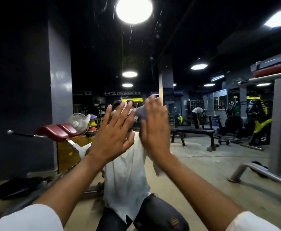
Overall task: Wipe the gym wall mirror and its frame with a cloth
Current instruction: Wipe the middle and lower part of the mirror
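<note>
Cloth, judged soft, light and apt to bunch, is pressed against the mirror by the straight fingers of the right hand, best gathered under the whole palm, while the left hand is laid flat, empty-fingered, on the mirror alongside.

the mirror shows a pale concrete floor. on it stand a black flat bench, with a dumbbell lying just beside its right leg, a yellow-and-black machine further right, a red padded bench at left, and a grey steel frame near the right edge. a dark mat lies flat at lower left
</note>
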`<state>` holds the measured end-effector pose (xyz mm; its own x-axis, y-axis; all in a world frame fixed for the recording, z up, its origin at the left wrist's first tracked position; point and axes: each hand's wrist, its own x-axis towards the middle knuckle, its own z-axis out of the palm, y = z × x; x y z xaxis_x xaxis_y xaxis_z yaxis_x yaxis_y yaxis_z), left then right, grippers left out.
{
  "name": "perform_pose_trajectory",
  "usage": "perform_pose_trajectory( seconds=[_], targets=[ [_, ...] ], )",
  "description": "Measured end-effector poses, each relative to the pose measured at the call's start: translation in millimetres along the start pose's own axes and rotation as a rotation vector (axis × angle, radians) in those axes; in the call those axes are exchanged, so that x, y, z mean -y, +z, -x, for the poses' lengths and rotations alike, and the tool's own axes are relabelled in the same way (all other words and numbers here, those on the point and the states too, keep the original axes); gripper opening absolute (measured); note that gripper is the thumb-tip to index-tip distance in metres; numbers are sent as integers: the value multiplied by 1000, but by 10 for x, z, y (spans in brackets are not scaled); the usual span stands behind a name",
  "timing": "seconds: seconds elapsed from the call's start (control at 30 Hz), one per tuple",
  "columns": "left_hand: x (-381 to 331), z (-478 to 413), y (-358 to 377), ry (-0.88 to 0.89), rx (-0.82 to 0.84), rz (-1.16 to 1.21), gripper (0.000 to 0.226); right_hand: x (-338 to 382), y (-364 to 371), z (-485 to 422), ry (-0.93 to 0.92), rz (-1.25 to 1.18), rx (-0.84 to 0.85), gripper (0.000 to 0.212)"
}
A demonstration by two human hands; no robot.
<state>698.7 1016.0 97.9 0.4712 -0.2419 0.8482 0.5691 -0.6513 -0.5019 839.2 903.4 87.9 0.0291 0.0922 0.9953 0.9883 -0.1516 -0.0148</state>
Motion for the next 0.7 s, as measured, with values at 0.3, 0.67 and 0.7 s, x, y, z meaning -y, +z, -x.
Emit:
perform_pose_trajectory(
  seconds=[0.3,0.67,0.7],
  targets=[
    [-592,966,171,169,61,26,78,-326,-139,1633,-86,-11,178,64],
    [-575,957,158,158,59,-5,78,-876,-504,2797,-153,53,390,82],
    [-584,944,145,147,49,7,76,-941,-546,2801,-245,59,431,82]
  ],
)
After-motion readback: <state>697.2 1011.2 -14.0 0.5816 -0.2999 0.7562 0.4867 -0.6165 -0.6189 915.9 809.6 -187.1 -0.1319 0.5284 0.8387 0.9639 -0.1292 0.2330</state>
